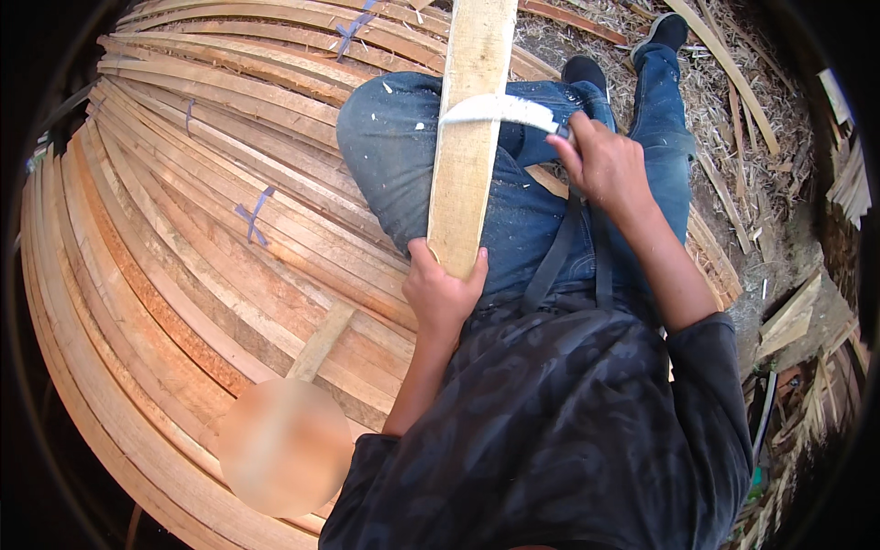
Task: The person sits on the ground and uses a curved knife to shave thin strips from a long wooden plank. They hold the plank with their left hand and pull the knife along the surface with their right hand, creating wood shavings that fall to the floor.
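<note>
A long pale wooden board (469, 174) lies lengthwise over my bent left leg, its far end running out of the top of the picture. My left hand (444, 282) is closed around the board's near end, thumb on the right edge. In my right hand (607, 165) is the dark handle of a curved knife (500, 111). The bright, glaring blade crosses the board's upper face from the right, and its tip reaches the left edge. Whether the edge bites into the wood cannot be made out.
Stacked wooden strips (220, 238) fill the left side, some tied with purple bands (254, 217). A short wood piece (321, 344) lies across them. Shavings (568, 46) and loose offcuts (733, 82) cover the ground at right. A dark strap (555, 257) hangs over my lap.
</note>
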A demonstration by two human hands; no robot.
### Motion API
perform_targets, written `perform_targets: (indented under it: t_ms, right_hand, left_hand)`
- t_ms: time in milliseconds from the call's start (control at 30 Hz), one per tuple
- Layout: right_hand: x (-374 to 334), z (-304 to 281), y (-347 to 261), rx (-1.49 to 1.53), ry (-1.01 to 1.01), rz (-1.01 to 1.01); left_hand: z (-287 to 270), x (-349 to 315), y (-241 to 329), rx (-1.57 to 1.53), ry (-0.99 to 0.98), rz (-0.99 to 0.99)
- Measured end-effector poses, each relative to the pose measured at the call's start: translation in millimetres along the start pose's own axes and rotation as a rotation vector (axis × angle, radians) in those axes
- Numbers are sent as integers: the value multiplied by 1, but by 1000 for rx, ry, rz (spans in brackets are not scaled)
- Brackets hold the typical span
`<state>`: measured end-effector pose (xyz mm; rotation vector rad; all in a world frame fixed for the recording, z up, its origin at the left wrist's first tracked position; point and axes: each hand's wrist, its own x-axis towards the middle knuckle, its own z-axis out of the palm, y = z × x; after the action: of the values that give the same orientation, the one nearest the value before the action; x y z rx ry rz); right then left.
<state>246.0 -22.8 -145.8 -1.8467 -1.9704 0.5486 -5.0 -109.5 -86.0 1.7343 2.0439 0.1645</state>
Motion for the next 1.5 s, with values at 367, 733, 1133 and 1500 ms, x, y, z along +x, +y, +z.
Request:
perform_targets:
  t_ms: [367, 733, 1133, 1500]
  right_hand:
    - [-1, -36, 31, 94, 12, 263]
    - [-35, -9, -26, 318, -142, 29]
    - [-18, 21, -80, 961, -207, 264]
    - [-21, 34, -82, 935, -332, 353]
  left_hand:
    - [3, -3, -12, -106, 19, 12]
    - [-22, 2, -17, -470, -168, -32]
    - [-68, 7, 4, -292, -378, -49]
    - [-109, -24, 2, 158, -405, -119]
